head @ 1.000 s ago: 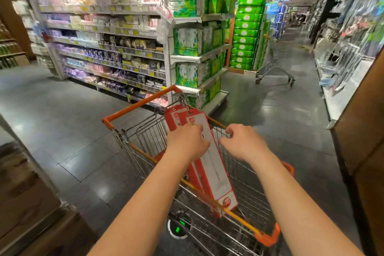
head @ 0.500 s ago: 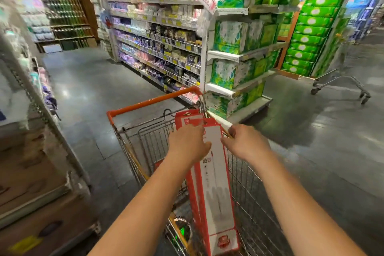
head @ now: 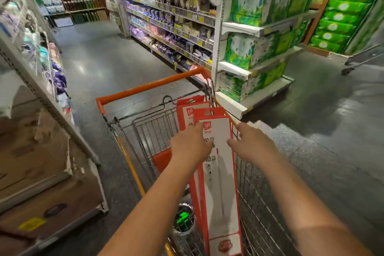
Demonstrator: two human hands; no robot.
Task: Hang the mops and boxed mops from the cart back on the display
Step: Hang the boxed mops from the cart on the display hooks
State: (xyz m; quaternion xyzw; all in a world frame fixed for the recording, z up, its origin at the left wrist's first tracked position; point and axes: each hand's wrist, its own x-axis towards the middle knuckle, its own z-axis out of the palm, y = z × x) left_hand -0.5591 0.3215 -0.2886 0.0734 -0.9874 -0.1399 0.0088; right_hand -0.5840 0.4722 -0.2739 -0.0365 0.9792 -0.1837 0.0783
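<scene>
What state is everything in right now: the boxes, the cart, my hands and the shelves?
Long red-and-white cardboard mop boxes: upright in the cart, leaning, not yet hung.
Wire shopping cart with orange handle: loaded, standing in the aisle.
Left hand: laid on the front box; grip unclear.
Right hand: fingers loosely spread, thumb at the front box's right edge.
Green tissue packs: stacked on the white end shelves.

Only the person's two arms are shown. The left hand (head: 190, 147) and the right hand (head: 252, 147) are left bare. The left forearm (head: 158, 199) and the right forearm (head: 307, 203) are likewise seen uncovered as far as the picture's lower edge. Finer detail of the fingers is lost to blur.
</scene>
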